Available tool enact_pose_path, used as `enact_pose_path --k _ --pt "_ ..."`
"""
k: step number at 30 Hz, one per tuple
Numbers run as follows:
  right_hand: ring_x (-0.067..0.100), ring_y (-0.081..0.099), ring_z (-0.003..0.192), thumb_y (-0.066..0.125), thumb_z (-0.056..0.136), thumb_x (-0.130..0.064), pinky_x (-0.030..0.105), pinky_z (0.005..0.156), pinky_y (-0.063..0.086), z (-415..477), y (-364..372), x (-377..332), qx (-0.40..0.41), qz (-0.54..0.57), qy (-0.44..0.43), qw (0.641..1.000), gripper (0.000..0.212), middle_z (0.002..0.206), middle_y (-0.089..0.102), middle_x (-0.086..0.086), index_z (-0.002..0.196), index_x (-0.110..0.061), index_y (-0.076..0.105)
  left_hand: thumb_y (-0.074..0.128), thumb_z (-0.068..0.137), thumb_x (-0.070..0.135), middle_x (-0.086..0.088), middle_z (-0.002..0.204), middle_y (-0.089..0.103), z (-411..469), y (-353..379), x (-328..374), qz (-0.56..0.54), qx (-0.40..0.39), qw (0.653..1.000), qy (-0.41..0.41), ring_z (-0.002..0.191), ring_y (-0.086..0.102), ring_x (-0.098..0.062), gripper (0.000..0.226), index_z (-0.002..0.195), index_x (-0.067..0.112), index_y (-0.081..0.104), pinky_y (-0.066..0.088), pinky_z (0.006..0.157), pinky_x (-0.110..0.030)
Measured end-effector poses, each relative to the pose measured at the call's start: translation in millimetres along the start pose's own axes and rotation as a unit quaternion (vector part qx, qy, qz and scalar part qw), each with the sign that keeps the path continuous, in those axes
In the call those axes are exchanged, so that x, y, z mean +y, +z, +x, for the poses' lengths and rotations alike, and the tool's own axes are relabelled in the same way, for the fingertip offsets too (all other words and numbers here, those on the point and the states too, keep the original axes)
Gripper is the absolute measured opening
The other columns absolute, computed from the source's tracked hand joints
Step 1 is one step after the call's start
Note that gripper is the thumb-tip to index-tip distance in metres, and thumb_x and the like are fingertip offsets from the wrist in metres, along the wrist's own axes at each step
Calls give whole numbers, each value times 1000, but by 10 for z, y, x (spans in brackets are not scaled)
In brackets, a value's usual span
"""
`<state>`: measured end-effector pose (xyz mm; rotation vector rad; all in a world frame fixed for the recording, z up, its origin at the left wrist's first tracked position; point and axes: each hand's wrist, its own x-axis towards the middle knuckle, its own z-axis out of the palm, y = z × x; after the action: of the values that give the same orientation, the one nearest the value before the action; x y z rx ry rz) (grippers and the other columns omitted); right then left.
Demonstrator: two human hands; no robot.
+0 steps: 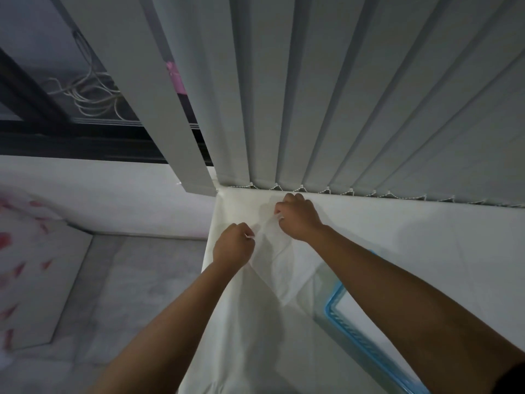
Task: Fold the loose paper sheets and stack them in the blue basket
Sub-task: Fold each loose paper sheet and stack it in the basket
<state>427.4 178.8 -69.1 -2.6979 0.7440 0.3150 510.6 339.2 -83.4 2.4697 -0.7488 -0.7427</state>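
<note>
Mid-fold: my left hand [233, 245] and right hand [298, 220] each pinch a paper sheet [279, 263] edge. Blue basket [333, 301] beside it; contents hidden, can't tell count.

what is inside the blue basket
Inside the blue basket only a pale white surface shows near its left rim. Whether that is stacked paper or the bare bottom cannot be told. The right forearm lies across the basket and hides the rest of the inside.
</note>
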Motion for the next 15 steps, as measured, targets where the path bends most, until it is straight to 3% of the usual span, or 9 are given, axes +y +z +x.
enact_pose_path --k 3,6,11,15 --pt "25 46 108 50 84 -14 37 88 35 -76 -90 80 17 21 -18 999 20 107 59 1 96 -22 64 54 82 13 -4 95 60 -81 -64 29 6 8 998 69 92 57 -23 15 93 14 65 48 78 -33" --pt "21 51 98 45 85 -14 37 91 36 -256 -158 226 -5 35 -30 999 23 97 67 -4 94 -24 63 53 83 8 0 96 60 -273 -73 66 -42 -36 994 94 89 57 -20 18 100 12 58 45 76 -28" --pt "16 52 103 50 83 -12 33 96 28 -626 -189 408 -19 -3 -30 999 29 104 68 -9 100 -28 67 56 88 13 7 90 59 -683 98 115 -74 -87 986 122 82 56 -14 22 108 22 58 44 71 -22" --pt "17 46 116 48 83 -8 36 108 19 -881 -179 475 -53 -48 -21 997 39 117 65 -10 107 -31 67 61 84 32 13 96 59 -856 222 165 -29 -146 981 121 84 60 -11 28 111 34 56 53 78 -28"
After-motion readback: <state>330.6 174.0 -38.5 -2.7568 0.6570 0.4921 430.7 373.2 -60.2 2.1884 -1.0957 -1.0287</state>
